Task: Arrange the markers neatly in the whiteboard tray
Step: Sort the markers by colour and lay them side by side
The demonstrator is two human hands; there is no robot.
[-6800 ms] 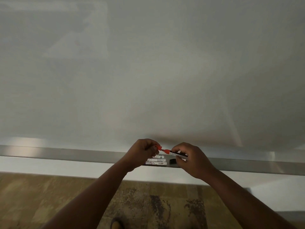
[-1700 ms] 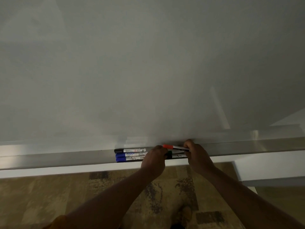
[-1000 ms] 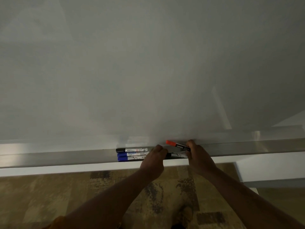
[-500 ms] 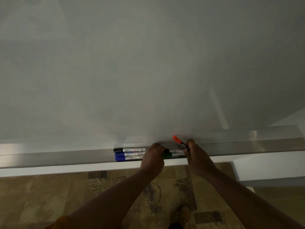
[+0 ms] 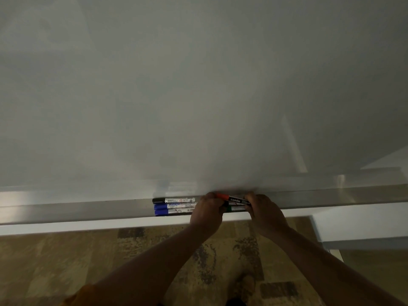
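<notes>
A long metal whiteboard tray (image 5: 88, 210) runs across the view under the whiteboard. In it lie a black-capped marker (image 5: 174, 200) and two blue-capped markers (image 5: 174, 208), side by side, caps to the left. My right hand (image 5: 263, 212) holds a red-capped marker (image 5: 234, 199) with a black barrel, nearly level just above the tray. My left hand (image 5: 207, 212) touches its red cap end, fingers curled. A green marker (image 5: 235, 209) lies in the tray between my hands, partly hidden.
The whiteboard (image 5: 198, 96) fills the upper view. Below the tray is a patterned brown carpet (image 5: 66, 261), and my shoe (image 5: 245, 283) shows near the bottom. A white ledge (image 5: 364, 226) sits at the right.
The red marker, tilted cap-up half a second ago, has swung down to nearly level over the tray. My left hand has come up to its cap end.
</notes>
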